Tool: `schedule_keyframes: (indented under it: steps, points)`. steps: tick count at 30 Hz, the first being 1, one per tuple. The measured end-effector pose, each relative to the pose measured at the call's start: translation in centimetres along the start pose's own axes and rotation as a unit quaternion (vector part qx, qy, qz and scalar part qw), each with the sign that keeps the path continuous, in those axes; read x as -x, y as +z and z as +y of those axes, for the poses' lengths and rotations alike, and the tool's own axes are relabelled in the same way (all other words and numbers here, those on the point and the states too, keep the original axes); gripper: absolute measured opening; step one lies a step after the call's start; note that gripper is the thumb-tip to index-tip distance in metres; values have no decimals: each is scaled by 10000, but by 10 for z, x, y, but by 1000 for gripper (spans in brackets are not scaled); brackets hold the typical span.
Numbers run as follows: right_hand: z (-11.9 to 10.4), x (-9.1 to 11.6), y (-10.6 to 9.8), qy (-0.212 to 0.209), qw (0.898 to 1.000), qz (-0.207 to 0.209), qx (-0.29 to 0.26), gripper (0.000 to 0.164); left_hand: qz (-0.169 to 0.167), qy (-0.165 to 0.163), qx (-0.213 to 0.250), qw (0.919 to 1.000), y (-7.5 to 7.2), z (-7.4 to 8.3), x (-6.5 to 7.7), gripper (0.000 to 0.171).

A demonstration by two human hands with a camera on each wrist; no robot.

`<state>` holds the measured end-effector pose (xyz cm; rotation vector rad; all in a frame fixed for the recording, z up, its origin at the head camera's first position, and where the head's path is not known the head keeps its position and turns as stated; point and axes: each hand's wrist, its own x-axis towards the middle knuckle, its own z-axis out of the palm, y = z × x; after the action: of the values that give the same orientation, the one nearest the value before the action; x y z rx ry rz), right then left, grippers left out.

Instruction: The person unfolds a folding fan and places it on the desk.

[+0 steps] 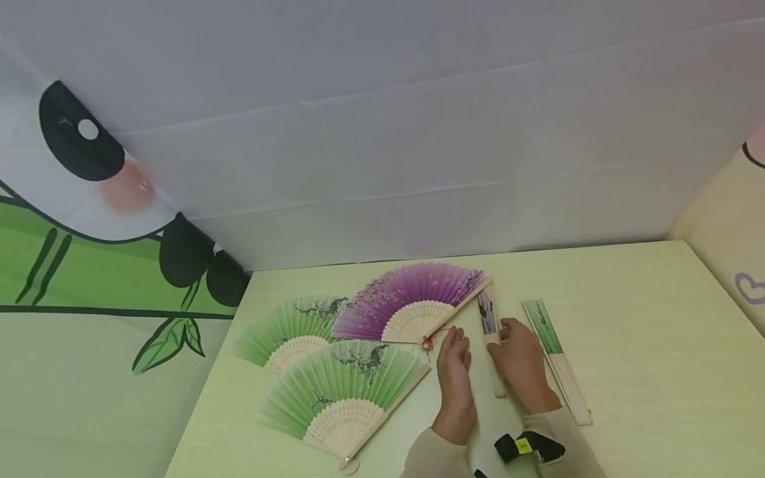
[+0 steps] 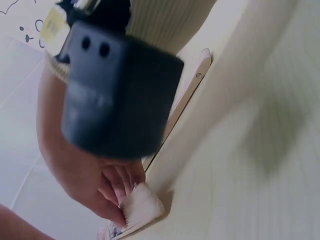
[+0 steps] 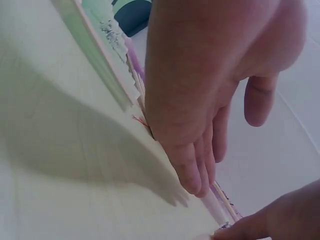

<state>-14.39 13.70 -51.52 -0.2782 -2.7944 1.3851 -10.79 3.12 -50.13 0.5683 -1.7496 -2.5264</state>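
My right hand (image 1: 524, 362) pinches a folded fan (image 1: 488, 318) with a pale wooden handle and a dark-patterned end. In the left wrist view, its thumb and fingers close around that fan (image 2: 144, 207). To the left, my left hand (image 1: 456, 382) is raised on edge with its fingers extended and holds nothing. In the right wrist view, the left hand (image 3: 205, 100) fills much of the picture, fingers pointing down beside the table. Left of it lies a spread purple fan (image 1: 382, 305) with a red tassel (image 1: 427, 344).
Two spread green fans, one in front (image 1: 388, 362) and one behind (image 1: 281, 325), lie at the table's left. A folded green fan (image 1: 563, 372) lies to the right of my right hand. Behind the table (image 1: 663, 318) hangs a pale cloth wall (image 1: 412, 133).
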Motion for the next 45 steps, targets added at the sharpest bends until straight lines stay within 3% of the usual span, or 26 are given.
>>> schedule_keyframes:
  steps: [7, 14, 23, 32, 39, 45]
  points:
    - [-2, 6, -14, 347, 9989, -275, -160, 50, -17, 12, -94, 10000, 2, -4, -1, 56]
    - [-13, 16, -30, 85, 9991, -243, -342, 49, -218, -57, -395, 9990, 4, -4, -2, 49]
    - [-27, 26, -43, -209, 9947, -706, -719, 44, -415, -175, -803, 9958, -1, 3, -3, 36]
    - [-25, 25, -44, 45, 9857, -981, -1370, 32, -419, -196, -657, 9968, -7, -1, -3, 31]
    - [-17, 22, -42, 705, 9635, -1009, -2376, 35, -48, -94, -378, 9992, -9, 0, -3, 27]
    - [-13, 19, -42, 850, 9593, -902, -2536, 38, 369, 187, 5, 9991, -9, 2, -2, 22]
